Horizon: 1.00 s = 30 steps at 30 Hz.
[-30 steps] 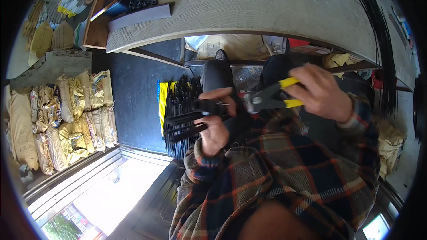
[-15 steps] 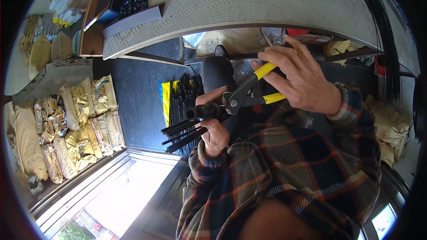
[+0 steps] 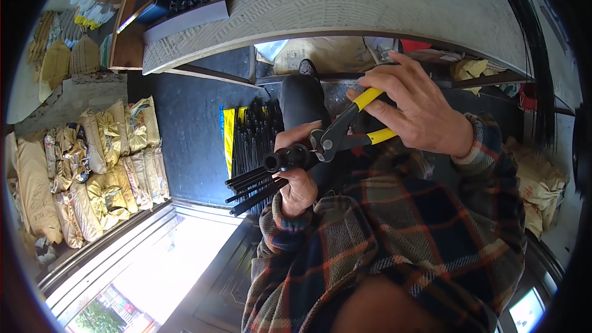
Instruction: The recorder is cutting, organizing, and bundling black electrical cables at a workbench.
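My left hand [image 3: 298,192] is wrapped round a black piece with a hollow, tube-like end [image 3: 285,159]. Several thin black rods [image 3: 256,198] stick out to the left from that grip. In my right hand [image 3: 422,111] is a pair of pliers [image 3: 338,131] with yellow handle grips, which stand spread apart. The pliers' jaws meet the black piece just right of my left fingers; what lies between them is too small to make out.
A bundle of black rods [image 3: 258,124] lies on the dark floor beside my leg, next to a yellow packet [image 3: 229,142]. Ahead runs a worn bench [image 3: 345,9] with a wooden box [image 3: 132,37] at its left end. Wrapped parcels [image 3: 111,179] are stacked at left.
The whole view has shifted slightly. My left hand, the black piece and the pliers keep nearly the same pose, with the hollow end a little farther right in the picture.
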Tool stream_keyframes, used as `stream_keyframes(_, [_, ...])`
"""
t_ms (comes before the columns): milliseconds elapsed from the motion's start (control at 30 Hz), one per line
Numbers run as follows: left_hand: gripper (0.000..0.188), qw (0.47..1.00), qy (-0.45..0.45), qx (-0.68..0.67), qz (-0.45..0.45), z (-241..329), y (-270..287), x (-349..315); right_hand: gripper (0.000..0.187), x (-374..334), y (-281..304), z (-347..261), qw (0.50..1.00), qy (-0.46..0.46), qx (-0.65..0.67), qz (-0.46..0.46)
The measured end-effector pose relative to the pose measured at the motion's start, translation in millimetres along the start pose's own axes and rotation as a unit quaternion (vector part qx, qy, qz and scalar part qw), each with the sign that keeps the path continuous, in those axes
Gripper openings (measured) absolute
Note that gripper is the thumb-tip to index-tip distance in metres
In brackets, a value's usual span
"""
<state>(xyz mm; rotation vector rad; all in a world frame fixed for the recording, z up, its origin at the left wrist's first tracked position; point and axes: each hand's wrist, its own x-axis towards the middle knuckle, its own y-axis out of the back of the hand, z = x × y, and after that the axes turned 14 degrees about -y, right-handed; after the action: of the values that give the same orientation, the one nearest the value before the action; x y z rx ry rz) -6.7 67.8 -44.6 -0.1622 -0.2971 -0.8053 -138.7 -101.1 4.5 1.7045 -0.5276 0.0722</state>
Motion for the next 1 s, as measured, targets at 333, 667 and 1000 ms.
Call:
stream_keyframes(333, [0.088, 1.0, 0.023, -0.009, 0.002, 8, 1, 3, 0.02, 1, -3, -1, 1.0, 0.01, 0.007, -0.014])
stream_keyframes(667, [0.095, 0.996, 0.043, 0.028, -0.077, 18, 2, 5, 0.045, -1, 0, 16, 0.856, 0.035, 0.354, -0.374])
stream_keyframes(1000, [0.092, 0.994, 0.038, 0.023, -0.104, 22, 3, 11, 0.018, 7, 3, 5, 0.995, 0.076, -0.025, -0.056])
